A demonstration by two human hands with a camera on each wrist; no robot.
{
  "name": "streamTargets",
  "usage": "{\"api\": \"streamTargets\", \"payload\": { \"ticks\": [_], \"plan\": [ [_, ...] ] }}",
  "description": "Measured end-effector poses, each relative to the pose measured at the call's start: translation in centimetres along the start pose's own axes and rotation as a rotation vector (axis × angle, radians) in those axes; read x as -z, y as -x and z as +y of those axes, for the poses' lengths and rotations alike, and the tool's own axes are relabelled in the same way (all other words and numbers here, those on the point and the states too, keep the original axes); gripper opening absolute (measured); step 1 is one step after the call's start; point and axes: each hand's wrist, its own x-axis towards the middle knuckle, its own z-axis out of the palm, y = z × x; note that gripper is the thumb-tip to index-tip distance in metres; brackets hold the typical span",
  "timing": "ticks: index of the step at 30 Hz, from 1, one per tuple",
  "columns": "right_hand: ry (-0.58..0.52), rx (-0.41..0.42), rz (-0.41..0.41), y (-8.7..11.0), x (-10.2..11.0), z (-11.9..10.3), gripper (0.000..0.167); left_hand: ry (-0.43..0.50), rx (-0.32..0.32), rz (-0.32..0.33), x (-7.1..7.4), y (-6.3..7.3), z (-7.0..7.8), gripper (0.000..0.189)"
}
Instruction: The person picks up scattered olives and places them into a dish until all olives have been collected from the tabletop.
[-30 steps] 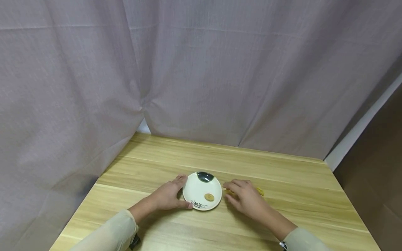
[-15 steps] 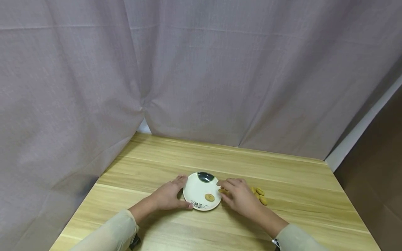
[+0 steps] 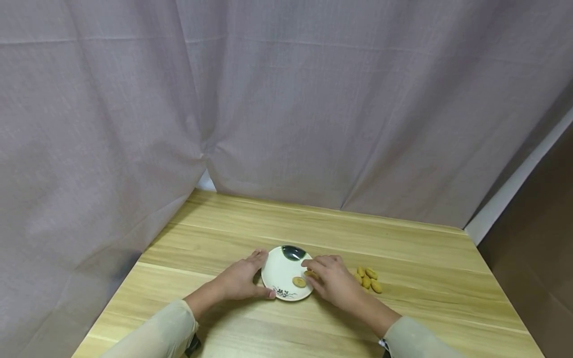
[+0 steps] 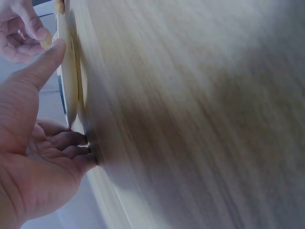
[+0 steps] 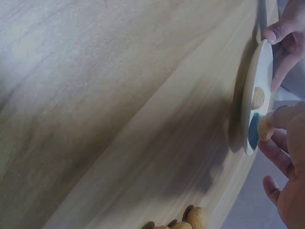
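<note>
A small white plate [image 3: 279, 272] with a dark green patch and a floral print sits on the wooden table. Around its left rim my left hand [image 3: 239, 279] holds it, thumb at the near edge and fingers at the far side. One yellow-brown oval biscuit [image 3: 299, 282] lies on the plate. My right hand [image 3: 334, 282] is over the plate's right side, pinching a second biscuit [image 5: 265, 129] between thumb and fingers. In the right wrist view this biscuit is just above the green patch. The left wrist view shows my left thumb [image 4: 50, 59] against the rim.
Several more biscuits [image 3: 367, 282] lie grouped on the table [image 3: 429, 288] to the right of my right hand. Grey curtain [image 3: 286, 109] hangs behind and to the left of the table. A brown panel [image 3: 532, 248] stands on the right.
My right hand has moved left from the group of biscuits to over the plate, carrying a biscuit. The group is now uncovered. My left hand and the plate have hardly moved.
</note>
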Motion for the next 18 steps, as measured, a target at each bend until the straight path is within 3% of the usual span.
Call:
{"api": "streamTargets", "payload": {
  "ticks": [18],
  "plan": [
    [-0.006, -0.003, -0.056, -0.6, -1.2, -0.2, 0.027, -0.011, -0.018, 0.008, -0.1, -0.1, -0.2, 0.121]
  ]
}}
